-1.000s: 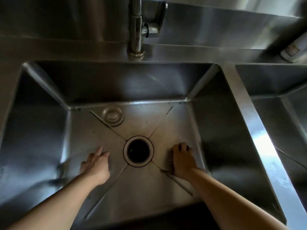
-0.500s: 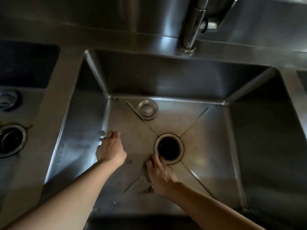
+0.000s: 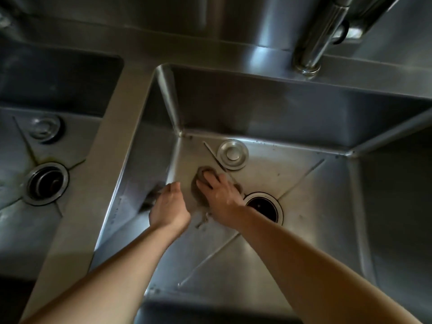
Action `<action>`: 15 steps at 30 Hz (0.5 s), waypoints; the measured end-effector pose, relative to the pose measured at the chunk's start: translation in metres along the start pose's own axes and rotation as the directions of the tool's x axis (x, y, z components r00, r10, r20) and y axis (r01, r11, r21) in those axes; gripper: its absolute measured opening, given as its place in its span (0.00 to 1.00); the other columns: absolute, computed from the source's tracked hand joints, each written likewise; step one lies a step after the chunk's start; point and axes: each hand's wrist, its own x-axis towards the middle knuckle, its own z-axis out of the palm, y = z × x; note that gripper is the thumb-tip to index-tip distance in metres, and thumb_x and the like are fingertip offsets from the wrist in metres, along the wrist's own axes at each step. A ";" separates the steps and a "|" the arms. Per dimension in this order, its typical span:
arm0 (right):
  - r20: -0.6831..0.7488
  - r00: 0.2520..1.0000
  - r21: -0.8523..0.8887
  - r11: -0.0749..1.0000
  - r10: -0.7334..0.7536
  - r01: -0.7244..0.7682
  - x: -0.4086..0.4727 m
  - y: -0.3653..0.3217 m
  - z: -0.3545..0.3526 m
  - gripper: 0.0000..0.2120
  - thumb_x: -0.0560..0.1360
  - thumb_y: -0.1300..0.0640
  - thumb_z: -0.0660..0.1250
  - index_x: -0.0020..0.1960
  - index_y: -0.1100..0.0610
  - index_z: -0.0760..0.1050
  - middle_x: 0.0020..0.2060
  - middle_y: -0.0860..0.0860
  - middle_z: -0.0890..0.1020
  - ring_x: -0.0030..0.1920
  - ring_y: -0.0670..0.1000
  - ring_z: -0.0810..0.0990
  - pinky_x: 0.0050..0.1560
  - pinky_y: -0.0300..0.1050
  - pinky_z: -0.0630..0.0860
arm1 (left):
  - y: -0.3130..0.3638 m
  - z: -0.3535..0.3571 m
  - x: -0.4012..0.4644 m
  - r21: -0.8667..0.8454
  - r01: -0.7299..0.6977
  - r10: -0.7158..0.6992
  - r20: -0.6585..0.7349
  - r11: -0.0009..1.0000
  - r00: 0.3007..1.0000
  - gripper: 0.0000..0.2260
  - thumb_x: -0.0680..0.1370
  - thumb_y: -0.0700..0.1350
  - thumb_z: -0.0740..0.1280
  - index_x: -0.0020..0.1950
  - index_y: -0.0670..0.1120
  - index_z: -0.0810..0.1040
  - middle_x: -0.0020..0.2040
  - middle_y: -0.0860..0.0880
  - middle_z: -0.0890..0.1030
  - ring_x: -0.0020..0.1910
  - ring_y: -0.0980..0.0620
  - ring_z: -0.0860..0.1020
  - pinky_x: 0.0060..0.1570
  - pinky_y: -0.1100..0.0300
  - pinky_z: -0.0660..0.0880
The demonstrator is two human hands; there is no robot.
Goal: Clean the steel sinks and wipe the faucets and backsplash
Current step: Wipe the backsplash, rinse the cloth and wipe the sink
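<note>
Main sink (image 3: 268,108): steel basin filling the middle and right of the view; creases in its floor run from the corners toward the drain.
Drain (image 3: 263,206): round dark opening with a bright ring, in the sink floor just right of the right hand.
Stopper (image 3: 232,154): round steel disc with a raised centre knob, lying loose on the floor near the far left corner, just beyond the scouring pad.
Scouring pad (image 3: 203,174): dull grey-brown wad on the sink floor between the stopper and the drain; mostly covered by the fingers.
Right hand (image 3: 221,190): palm down on the scouring pad, fingers spread and pressing it flat against the floor.
Left hand (image 3: 169,206): just left of the right hand, close to the left wall of the basin; fingers loosely curled, nothing seen in them. Whether it touches the steel, I cannot tell.
Faucet (image 3: 315,40): polished column rising from the far ledge, right of centre; its top is cut off.
Backsplash (image 3: 222,17): steel panel along the far edge.
Left sink (image 3: 58,71): second basin beyond a flat dividing ledge, with its own left drain (image 3: 46,183) and a second stopper (image 3: 45,128) farther back.
</note>
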 end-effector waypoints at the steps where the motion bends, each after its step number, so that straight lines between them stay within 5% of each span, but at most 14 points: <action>1: 0.019 0.999 0.024 0.999 -0.040 0.040 -0.013 -0.002 0.008 0.31 0.74 0.57 0.65 0.75 0.50 0.59 0.75 0.50 0.52 0.71 0.59 0.56 0.66 0.53 0.66 | 0.002 0.001 -0.001 0.036 0.001 -0.002 0.008 0.999 1.000 0.26 0.74 0.36 0.61 0.71 0.45 0.61 0.70 0.44 0.67 0.67 0.43 0.68 0.60 0.52 0.70; 5: 0.142 0.968 0.023 0.979 -0.206 0.205 -0.075 -0.002 0.035 0.30 0.71 0.58 0.69 0.71 0.52 0.63 0.72 0.52 0.55 0.69 0.59 0.58 0.62 0.57 0.71 | 0.013 0.010 -0.010 0.104 -0.036 0.029 0.070 0.994 0.997 0.24 0.75 0.37 0.62 0.71 0.47 0.62 0.70 0.47 0.66 0.67 0.44 0.68 0.59 0.51 0.71; 10: 0.190 0.965 -0.117 0.971 -0.183 0.207 -0.125 0.049 0.035 0.29 0.70 0.58 0.72 0.68 0.56 0.66 0.72 0.56 0.61 0.68 0.60 0.63 0.64 0.58 0.68 | 0.034 0.030 -0.021 0.104 -0.189 0.172 0.148 0.977 0.974 0.27 0.76 0.38 0.63 0.73 0.49 0.60 0.71 0.50 0.65 0.67 0.47 0.68 0.62 0.53 0.69; 15: 0.114 0.989 -0.167 0.983 0.093 -0.074 -0.143 0.103 0.028 0.35 0.47 0.52 0.82 0.53 0.55 0.78 0.58 0.54 0.76 0.50 0.56 0.79 0.44 0.49 0.78 | 0.053 0.045 -0.029 0.198 -0.227 0.174 0.253 0.954 0.952 0.29 0.77 0.41 0.63 0.76 0.52 0.57 0.78 0.52 0.50 0.72 0.47 0.60 0.65 0.54 0.68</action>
